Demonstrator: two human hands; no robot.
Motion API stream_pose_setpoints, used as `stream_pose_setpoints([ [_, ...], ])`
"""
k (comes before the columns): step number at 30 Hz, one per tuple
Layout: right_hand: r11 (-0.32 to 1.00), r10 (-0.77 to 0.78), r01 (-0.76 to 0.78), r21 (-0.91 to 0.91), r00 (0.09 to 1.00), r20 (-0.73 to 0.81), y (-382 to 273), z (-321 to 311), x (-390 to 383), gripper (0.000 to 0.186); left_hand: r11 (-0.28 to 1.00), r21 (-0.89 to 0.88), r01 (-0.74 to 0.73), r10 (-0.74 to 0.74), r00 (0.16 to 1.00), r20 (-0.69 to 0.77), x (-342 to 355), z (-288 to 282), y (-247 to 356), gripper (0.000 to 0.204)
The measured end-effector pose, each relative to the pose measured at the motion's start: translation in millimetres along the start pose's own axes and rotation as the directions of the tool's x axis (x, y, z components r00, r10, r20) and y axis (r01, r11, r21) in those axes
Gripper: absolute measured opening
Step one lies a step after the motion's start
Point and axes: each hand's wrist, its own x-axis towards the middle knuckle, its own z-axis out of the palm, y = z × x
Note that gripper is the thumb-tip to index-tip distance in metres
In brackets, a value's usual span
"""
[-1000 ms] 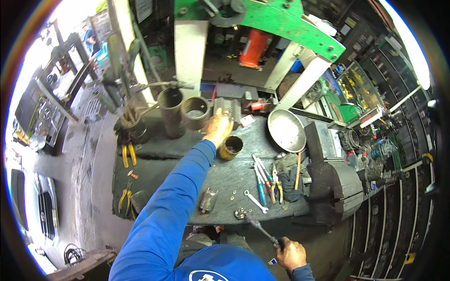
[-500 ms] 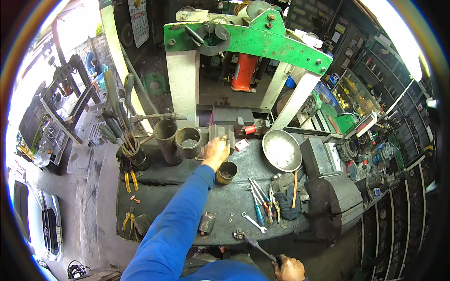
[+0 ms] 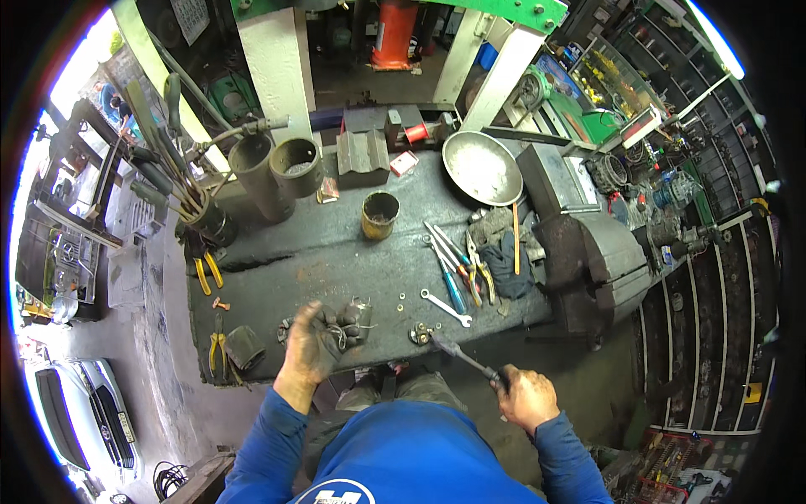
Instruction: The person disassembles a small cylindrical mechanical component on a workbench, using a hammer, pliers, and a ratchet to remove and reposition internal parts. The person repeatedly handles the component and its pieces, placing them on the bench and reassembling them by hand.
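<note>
My left hand [image 3: 311, 349], its palm darkened with grime, is over the near edge of the bench. Its fingers curl around a small loop of thin shiny wire [image 3: 338, 338]. Just beyond the fingertips lies a short dark cylinder [image 3: 360, 317] with wire ends poking out. My right hand [image 3: 527, 399] grips the black handle of a soldering iron [image 3: 470, 359]. The iron's thick grey tip is beside a small round metal part [image 3: 421, 333] at the bench edge; whether they touch I cannot tell. A combination wrench [image 3: 447, 308] rests nearby.
Beyond my hands stand a small tin [image 3: 380, 216], two pipe-like cups, a grooved metal block [image 3: 363, 158] and a metal bowl [image 3: 482, 168]. Pliers and screwdrivers [image 3: 453, 286] lie right of centre. A large vise [image 3: 600, 265] bounds the right; yellow-handled pliers [image 3: 217, 346] lie left.
My left hand has drawn back from the grooved block to the near edge, now with the wire loop. The view has tilted down. My right hand still holds the soldering iron by the round part.
</note>
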Motion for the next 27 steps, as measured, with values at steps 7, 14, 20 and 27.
stream_pose_setpoints([
  [7, 1.000, 0.003, -0.003, -0.016, 1.000, -0.009, -8, 0, -5, 0.030, 0.968, 0.253, -0.007, 0.037, 0.993, -0.114, -4, 0, -62, 0.027],
  [14, 0.998, -0.039, 0.037, -0.048, 0.998, -0.040, -1, 4, -4, 0.029, 0.951, 0.300, 0.081, -0.040, 0.990, -0.138, -12, -16, -86, 0.022],
  [20, 0.996, -0.090, 0.090, -0.009, 0.995, -0.052, 8, 5, 1, 0.027, 0.931, 0.365, 0.020, 0.074, 0.968, -0.241, -4, -17, -121, 0.016],
  [27, 0.997, -0.060, 0.061, 0.036, 0.998, -0.028, 11, 4, 3, 0.027, 0.785, 0.612, -0.100, 0.346, 0.889, -0.299, 17, -19, -163, 0.013],
])
